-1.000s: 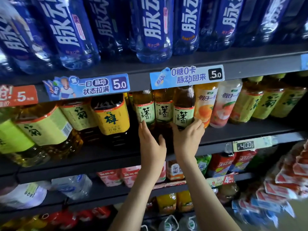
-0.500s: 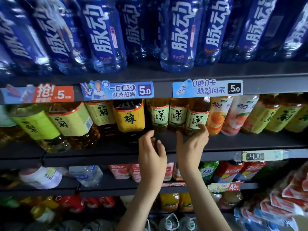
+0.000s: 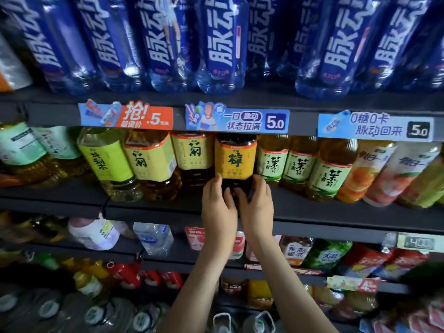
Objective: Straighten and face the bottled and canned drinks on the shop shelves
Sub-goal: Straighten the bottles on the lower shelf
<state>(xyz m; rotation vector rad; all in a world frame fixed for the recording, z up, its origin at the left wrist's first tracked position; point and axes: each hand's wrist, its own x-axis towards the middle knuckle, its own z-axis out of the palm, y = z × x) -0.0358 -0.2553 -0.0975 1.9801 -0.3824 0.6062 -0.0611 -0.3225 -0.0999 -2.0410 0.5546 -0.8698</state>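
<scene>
head cam: l hand [image 3: 217, 209] + r hand [image 3: 259, 205] both wrapped round base of orange-label bottle [image 3: 235, 162], 12 o'clock of wrists on mid shelf [image 3: 336, 213]; step = facing it, next prob small twist to square w/ row.

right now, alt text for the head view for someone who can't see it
The left hand and right hand cup the base of an orange-labelled dark bottle on a shop shelf, among rows of amber bottles; blue bottles line the shelf above.
</scene>
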